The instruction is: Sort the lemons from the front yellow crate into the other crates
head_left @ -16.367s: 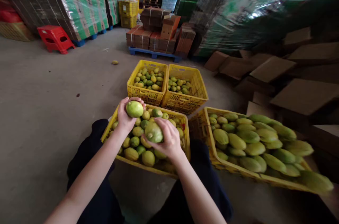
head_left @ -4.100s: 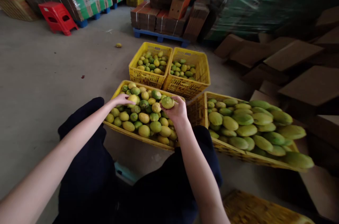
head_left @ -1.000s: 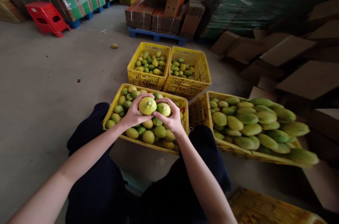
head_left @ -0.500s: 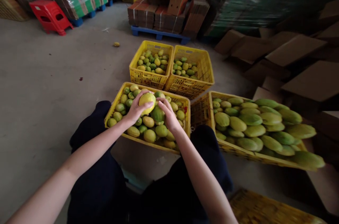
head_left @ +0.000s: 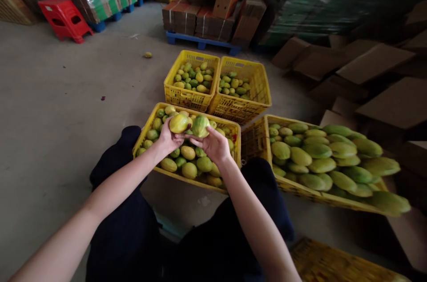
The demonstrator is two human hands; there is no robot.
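Above the near yellow crate (head_left: 147, 127) of fruit, between the person's knees, the left hand (head_left: 167, 138) cups a yellowish fruit (head_left: 179, 123). Just beside it, the right hand (head_left: 213, 144) pinches a green fruit (head_left: 200, 126) in its fingertips; the two fruits touch.

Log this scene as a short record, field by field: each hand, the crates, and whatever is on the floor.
Left hand: grips yellow fruit
Right hand: grips green fruit, close beside the yellow one
Under hands: near crate, mixed green and yellow fruit
Beyond: far left crate and far right crate, side by side, partly filled
Right side: large crate, bigger green fruit
Floor: loose fruit; red stool
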